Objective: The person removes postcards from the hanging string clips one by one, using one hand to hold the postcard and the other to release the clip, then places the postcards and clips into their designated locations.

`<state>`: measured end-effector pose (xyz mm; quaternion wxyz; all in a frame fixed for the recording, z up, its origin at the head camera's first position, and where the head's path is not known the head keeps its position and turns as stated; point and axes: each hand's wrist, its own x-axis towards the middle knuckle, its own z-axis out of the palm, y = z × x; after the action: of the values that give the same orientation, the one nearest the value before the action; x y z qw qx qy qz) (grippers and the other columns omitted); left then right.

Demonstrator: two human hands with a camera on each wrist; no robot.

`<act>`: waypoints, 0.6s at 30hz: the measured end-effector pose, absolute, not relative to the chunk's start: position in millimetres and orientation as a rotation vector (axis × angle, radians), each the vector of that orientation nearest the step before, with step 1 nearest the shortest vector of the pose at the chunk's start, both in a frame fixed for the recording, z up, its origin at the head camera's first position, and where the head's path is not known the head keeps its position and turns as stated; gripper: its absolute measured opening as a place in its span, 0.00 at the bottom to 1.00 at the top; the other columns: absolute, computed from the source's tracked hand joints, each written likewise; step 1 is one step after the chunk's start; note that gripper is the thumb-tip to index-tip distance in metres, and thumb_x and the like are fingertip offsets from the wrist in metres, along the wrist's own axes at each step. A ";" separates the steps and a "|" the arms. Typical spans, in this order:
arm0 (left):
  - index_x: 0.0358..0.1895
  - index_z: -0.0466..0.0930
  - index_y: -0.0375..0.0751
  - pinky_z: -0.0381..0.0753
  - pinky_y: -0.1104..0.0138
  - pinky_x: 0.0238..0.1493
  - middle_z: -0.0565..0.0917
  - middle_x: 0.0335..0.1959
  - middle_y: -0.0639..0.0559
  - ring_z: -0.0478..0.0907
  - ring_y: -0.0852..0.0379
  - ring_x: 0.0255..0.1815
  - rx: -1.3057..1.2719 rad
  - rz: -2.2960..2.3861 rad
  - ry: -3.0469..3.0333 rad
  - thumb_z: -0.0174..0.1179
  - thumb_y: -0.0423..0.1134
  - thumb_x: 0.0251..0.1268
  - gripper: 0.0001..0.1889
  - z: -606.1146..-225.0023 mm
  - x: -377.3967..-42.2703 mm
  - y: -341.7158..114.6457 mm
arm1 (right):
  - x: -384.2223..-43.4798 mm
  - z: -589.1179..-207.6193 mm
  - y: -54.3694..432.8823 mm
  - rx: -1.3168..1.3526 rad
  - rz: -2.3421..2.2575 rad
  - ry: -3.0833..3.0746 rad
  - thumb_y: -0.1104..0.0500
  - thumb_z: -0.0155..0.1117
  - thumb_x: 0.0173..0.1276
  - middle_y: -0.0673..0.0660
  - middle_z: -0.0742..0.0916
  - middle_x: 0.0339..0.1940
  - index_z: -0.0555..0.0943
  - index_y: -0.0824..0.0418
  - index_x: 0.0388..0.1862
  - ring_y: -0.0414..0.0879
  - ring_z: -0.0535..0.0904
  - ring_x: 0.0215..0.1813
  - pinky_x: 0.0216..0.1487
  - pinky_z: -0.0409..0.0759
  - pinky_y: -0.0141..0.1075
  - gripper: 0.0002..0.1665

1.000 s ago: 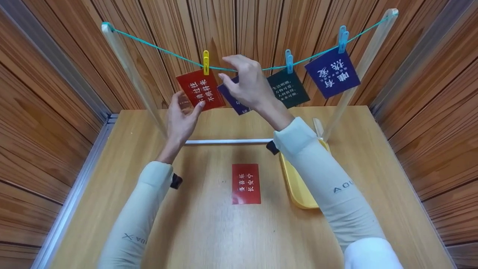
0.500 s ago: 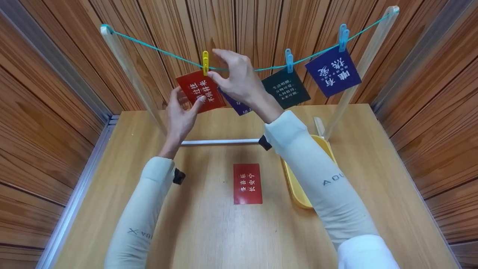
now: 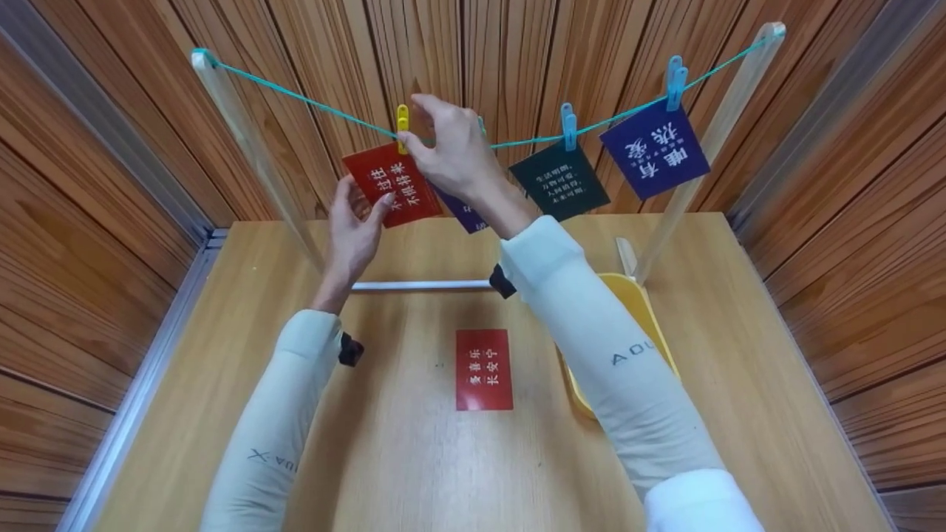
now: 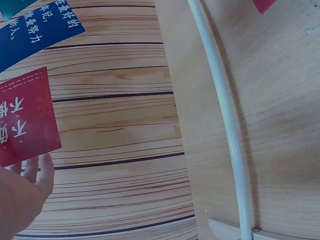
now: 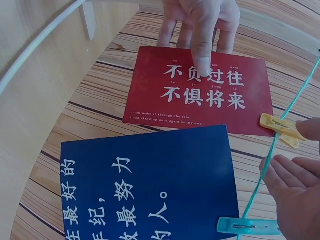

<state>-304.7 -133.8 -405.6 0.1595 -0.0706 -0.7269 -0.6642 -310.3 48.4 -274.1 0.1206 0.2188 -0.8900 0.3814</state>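
My left hand (image 3: 355, 233) pinches a red card (image 3: 408, 205) by its lower edge, thumb on the printed face and fingers behind. A yellow clothespin (image 3: 403, 118) clips the card's upper corner to the turquoise line (image 3: 310, 98). My right hand (image 3: 458, 151) is at that clothespin with its fingers apart; in the right wrist view the thumb lies against or very near the clip's end, contact unclear. Behind the right hand in the head view hangs a blue card (image 5: 150, 185), held by a teal clothespin (image 5: 255, 226).
A dark green card (image 3: 560, 181) and a purple-blue card (image 3: 656, 151) hang farther right on light-blue clothespins. On the table lies another red card (image 3: 484, 369). A yellow tray (image 3: 654, 325) is partly under my right forearm. Wooden posts (image 3: 255, 155) carry the line; a white bar (image 3: 421, 286) crosses low.
My right hand has moved left along the line to the yellow clothespin, uncovering more of the green card. The left hand stays on the red card.
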 end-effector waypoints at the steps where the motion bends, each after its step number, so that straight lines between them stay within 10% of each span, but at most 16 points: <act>1: 0.73 0.66 0.41 0.80 0.53 0.73 0.79 0.68 0.44 0.79 0.50 0.70 -0.206 -1.908 -2.068 0.65 0.41 0.75 0.29 -405.4 -305.2 -133.8 | -311.2 -274.4 47.9 0.646 1.123 -2.601 0.50 0.63 0.80 0.58 0.81 0.75 0.68 0.60 0.79 0.48 0.79 0.75 0.73 0.79 0.35 0.35; 18: 0.73 0.69 0.40 0.83 0.53 0.70 0.83 0.68 0.44 0.82 0.50 0.68 -0.217 -1.947 -1.994 0.60 0.38 0.78 0.24 -404.1 -303.0 -129.1 | -319.0 -282.0 48.6 0.681 1.273 -2.563 0.53 0.61 0.81 0.58 0.82 0.73 0.68 0.59 0.80 0.47 0.80 0.74 0.73 0.78 0.33 0.33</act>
<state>-303.0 -129.1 -404.1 0.1725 -0.0765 -0.7026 -0.6861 -319.0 48.6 -282.0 0.0997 0.2304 -0.8670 0.4304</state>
